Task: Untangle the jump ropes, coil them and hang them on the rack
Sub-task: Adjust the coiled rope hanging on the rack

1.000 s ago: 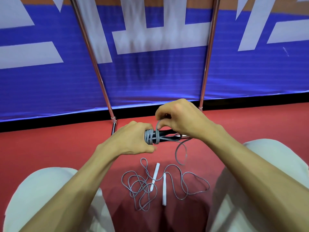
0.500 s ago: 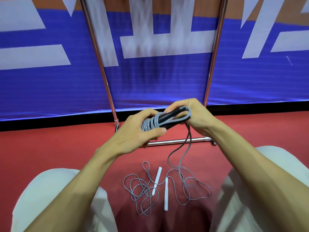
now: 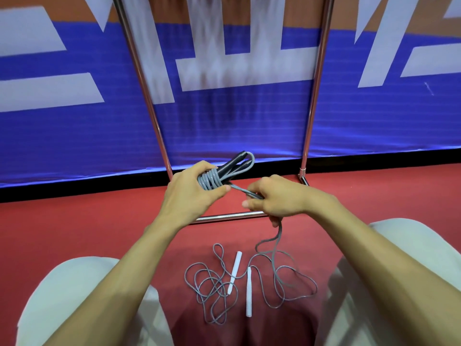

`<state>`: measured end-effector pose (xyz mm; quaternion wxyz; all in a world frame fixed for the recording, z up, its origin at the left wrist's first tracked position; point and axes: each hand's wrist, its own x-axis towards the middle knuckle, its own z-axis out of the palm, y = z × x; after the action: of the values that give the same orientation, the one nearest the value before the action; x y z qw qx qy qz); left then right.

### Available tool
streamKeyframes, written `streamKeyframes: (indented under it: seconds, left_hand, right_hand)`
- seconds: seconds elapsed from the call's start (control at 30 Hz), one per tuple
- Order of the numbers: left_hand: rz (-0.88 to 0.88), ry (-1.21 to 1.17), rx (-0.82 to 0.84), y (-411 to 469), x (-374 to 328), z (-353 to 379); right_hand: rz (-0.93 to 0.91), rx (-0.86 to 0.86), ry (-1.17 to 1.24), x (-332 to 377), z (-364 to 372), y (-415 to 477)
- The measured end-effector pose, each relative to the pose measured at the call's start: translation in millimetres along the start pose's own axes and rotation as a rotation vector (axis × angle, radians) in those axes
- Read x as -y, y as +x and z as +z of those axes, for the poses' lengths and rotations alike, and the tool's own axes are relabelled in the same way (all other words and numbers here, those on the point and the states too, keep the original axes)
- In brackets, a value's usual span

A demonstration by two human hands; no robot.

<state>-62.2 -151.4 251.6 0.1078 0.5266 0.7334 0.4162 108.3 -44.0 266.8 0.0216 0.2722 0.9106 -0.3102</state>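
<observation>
Left grip: fingers and thumb curled tight round a black-handled jump rope, closed over the grey cord wraps bound about its two black handles; handle ends jutting up and away past the knuckles, one cord loop bent over their tips. Right grip: closed round the free run of the same grey cord just beside the bundle, thumb and forefinger pinching it, cord drawn straight between the two grips. Both held above the red floor, in front of the rack. Loose tail: dropping from under the right grip to the floor, ending among open loops there. White-handled jump rope: flat on the floor between the knees, two white handles side by side and apart, grey cord in an overlapping tangle to their left. Rack: two chrome uprights and a low chrome crossbar on the floor. Banner behind the rack: blue with an orange band on top, large white strokes, cropped and blurred, not legible as writing.
</observation>
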Motion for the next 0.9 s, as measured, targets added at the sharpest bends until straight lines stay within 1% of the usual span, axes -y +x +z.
streamKeyframes:
  seconds: [0.07, 0.13, 0.23, 0.3, 0.37, 0.43, 0.5, 0.53, 0.6, 0.7, 0.8, 0.9]
  left_hand:
    - [-0.015, 0.128, -0.019, 2, 3, 3]
    - [-0.032, 0.251, -0.005, 2, 2, 8]
    - [-0.033, 0.406, 0.033, 1, 0, 12]
    - [-0.039, 0.469, 0.101, 1, 0, 11]
    - [-0.03, 0.526, 0.19, 0, 0, 10]
    - [0.021, 0.583, 0.27, -3, -2, 9]
    - [0.077, 0.588, 0.33, -5, -3, 8]
    - [0.092, 0.571, 0.357, -6, -4, 8]
    - [0.099, 0.524, 0.401, -7, -5, 6]
    - [0.094, 0.506, 0.413, -9, -6, 4]
    - [0.167, 0.504, 0.411, -13, -6, 4]
    - [0.232, 0.354, 0.416, -15, -6, 2]
  right_hand:
    - [-0.028, 0.048, -0.071, 0, 0, -2]
    - [-0.065, 0.036, -0.205, 1, 0, -3]
    - [-0.196, -0.093, -0.46, 5, 6, -5]
    - [-0.306, -0.164, -0.548, 8, 8, -6]
    - [-0.379, -0.241, -0.583, 9, 6, -7]
    - [-0.45, -0.332, -0.552, 8, 4, -7]
    - [-0.508, -0.427, -0.513, 8, 5, -7]
    - [-0.504, -0.476, -0.483, 7, 5, -7]
    - [-0.426, -0.537, -0.388, 5, 3, -6]
    - [-0.305, -0.571, -0.235, 4, -1, -7]
    - [-0.212, -0.533, -0.065, 5, -2, -7]
    - [-0.161, -0.459, 0.158, 2, -2, -2]
